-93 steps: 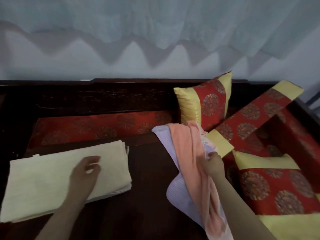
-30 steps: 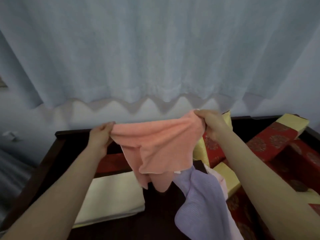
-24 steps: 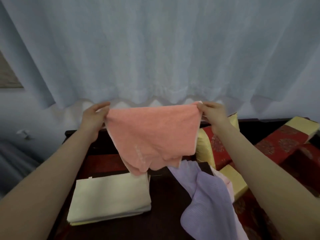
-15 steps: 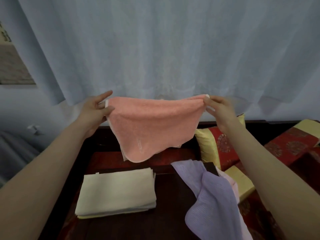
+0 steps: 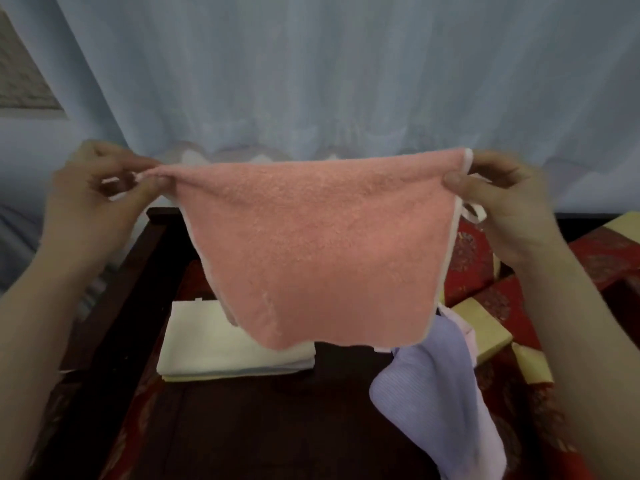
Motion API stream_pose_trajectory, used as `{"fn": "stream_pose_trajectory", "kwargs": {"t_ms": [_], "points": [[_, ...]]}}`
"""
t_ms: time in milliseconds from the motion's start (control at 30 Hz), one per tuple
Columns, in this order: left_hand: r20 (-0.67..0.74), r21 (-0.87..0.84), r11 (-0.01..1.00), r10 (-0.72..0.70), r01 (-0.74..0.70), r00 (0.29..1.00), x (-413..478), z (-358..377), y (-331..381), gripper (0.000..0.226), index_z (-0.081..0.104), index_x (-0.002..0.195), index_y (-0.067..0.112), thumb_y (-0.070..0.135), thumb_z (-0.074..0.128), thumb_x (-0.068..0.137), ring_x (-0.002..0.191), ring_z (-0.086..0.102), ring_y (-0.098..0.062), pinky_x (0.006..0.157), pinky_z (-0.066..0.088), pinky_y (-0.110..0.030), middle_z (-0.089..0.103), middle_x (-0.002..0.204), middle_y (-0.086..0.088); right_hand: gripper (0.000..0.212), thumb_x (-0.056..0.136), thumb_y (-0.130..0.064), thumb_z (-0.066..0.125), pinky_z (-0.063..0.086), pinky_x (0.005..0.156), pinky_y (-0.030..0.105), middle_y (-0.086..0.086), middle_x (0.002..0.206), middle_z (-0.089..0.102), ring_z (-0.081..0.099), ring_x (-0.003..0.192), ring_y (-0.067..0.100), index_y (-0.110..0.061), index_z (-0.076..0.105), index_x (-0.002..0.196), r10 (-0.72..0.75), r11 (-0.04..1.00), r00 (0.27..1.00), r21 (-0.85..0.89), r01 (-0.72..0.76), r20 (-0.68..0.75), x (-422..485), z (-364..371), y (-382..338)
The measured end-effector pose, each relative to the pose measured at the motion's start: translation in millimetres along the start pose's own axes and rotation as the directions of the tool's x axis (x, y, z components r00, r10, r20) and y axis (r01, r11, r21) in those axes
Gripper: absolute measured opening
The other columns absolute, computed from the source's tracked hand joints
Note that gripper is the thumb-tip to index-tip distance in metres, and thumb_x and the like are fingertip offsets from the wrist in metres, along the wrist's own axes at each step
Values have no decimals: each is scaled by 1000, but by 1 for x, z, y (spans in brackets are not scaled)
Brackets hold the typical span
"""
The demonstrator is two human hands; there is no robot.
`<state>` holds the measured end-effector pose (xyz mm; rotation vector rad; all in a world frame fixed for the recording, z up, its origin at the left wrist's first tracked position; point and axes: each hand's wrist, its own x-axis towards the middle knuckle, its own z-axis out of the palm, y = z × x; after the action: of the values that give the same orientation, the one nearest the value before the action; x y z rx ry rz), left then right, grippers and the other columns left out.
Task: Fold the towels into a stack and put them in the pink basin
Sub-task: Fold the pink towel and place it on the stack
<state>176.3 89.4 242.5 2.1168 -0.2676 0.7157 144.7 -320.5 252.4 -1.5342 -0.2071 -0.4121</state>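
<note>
Salmon-pink towel (image 5: 311,251) held up in the air at chest height, stretched flat between two bare hands. Left hand (image 5: 93,195) pinches the top left corner between thumb and curled fingertips. Right hand (image 5: 505,206) pinches the top right corner, thumb in front, beside a small white hanging loop (image 5: 474,211). The towel hangs open, roughly square, with a fluffy, nubbly terry surface and a thin pale trim along its edges; its lower corners droop inward.

Below it, on a dark wooden surface (image 5: 277,427), lies a neat flat stack of folded cream towels (image 5: 221,344), rectangular, with crisp layered edges. To the right, a lavender towel (image 5: 446,393) with a fine ribbed weave trails loose and unfolded. Red-and-gold brocade cushions (image 5: 485,265) sit at the far right. A pale blue curtain (image 5: 311,81) fills the background.

The task looks partly done: some towels are folded and stacked, the pink one is spread out and not yet folded, and the lavender one waits. No pink basin is in view, so nothing has visibly gone into it.
</note>
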Motion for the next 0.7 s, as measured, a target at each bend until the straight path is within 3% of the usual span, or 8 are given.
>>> {"fn": "stream_pose_trajectory", "kwargs": {"t_ms": [100, 167, 300, 367, 500, 567, 633, 700], "points": [[99, 25, 994, -104, 102, 990, -2, 17, -25, 10, 66, 81, 32, 24, 66, 86, 63, 55, 10, 58, 41, -1, 63, 71, 22, 19, 70, -4, 73, 55, 62, 22, -5, 73, 74, 68, 67, 10, -11, 70, 88, 213, 977, 977, -3, -213, -11, -1, 11, 42], [194, 40, 977, -212, 208, 958, -10, 42, -53, 20, 63, 74, 33, 18, 66, 86, 50, 56, 6, 52, 47, -9, 65, 61, 10, 18, 75, 4, 70, 53, 55, 20, -8, 65, 72, 65, 58, 5, -10, 69, 87, 382, 922, 923, -53, -384, -36, -6, 19, 86], [275, 148, 912, -409, 382, 870, -42, 102, -115, 7, 67, 79, 19, 14, 67, 83, 62, 67, -19, 60, 60, -29, 67, 70, -12, 16, 76, 6, 71, 48, 50, 19, -8, 54, 66, 58, 46, -1, -9, 70, 82, 544, 790, 818, -213, -574, -188, -21, 37, 188], [271, 174, 888, -459, 426, 846, -59, 126, -134, 2, 69, 80, 14, 13, 68, 81, 66, 69, -25, 59, 59, -25, 68, 69, -12, 15, 77, 2, 71, 50, 50, 15, 0, 62, 63, 58, 51, 5, -2, 71, 91, 544, 741, 787, -275, -613, -290, -31, 44, 230], [305, 298, 894, -421, 335, 854, -97, 162, -172, 8, 70, 82, 7, 15, 70, 79, 77, 67, -30, 73, 50, -33, 71, 79, -12, 6, 77, -10, 70, 58, 71, 33, 5, 73, 65, 65, 69, 21, -14, 65, 78, 496, 641, 772, -433, -634, -397, -58, 51, 298], [371, 310, 903, -404, 299, 836, -119, 171, -188, 16, 68, 93, 5, 13, 70, 80, 86, 65, -31, 76, 48, -32, 67, 95, -15, 17, 78, -12, 67, 53, 72, 38, 5, 74, 62, 64, 76, 27, -19, 54, 69, 482, 579, 793, -544, -608, -373, -72, 51, 320], [389, 277, 927, -350, 254, 853, -144, 172, -195, 37, 60, 113, 6, 15, 71, 79, 92, 60, -25, 81, 51, -35, 57, 113, -15, 17, 78, -14, 70, 45, 74, 32, 7, 92, 61, 60, 89, 25, -16, 56, 86, 420, 603, 857, -613, -510, -300, -93, 51, 326], [383, 255, 959, -220, 127, 897, -175, 164, -195, 39, 55, 116, 7, 12, 70, 80, 87, 55, -15, 76, 51, -27, 51, 115, -8, 38, 77, -21, 75, 40, 78, 27, 0, 107, 54, 51, 96, 16, -15, 55, 109, 286, 628, 944, -712, -316, -166, -122, 48, 327]]}}
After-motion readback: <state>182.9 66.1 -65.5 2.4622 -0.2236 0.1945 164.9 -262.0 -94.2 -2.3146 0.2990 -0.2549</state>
